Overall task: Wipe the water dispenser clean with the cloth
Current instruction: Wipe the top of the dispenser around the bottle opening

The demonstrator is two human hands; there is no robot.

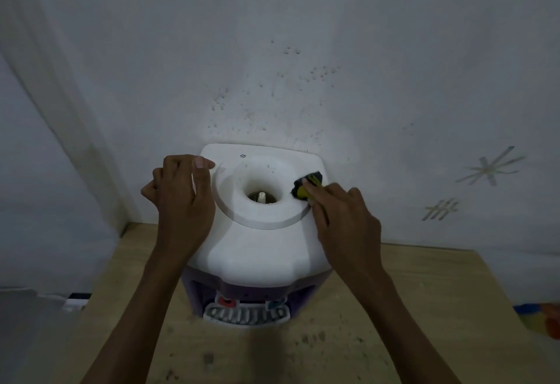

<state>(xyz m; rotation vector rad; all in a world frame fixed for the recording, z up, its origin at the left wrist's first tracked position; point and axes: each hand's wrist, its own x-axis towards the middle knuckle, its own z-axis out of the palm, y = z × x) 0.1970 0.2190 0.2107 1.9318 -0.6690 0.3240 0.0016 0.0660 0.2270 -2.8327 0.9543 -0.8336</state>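
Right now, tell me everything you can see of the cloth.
The cloth is a small, dark, bunched wad with a yellow patch, apparently soft fabric. It lies pressed on the right rim of the raised ring atop the white water dispenser. The right hand holds it, fingers covering its near side; the left hand is apart.

dispenser: white top, purple front under my hands
cloth: dark blue with yellow
taps: one red, one blue
table: pale wood, dark-speckled
wall: white, spotted

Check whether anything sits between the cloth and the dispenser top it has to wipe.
Nothing visible does. The right hand presses the cloth directly on the ring's right edge of the dispenser; the left hand is off to the left.
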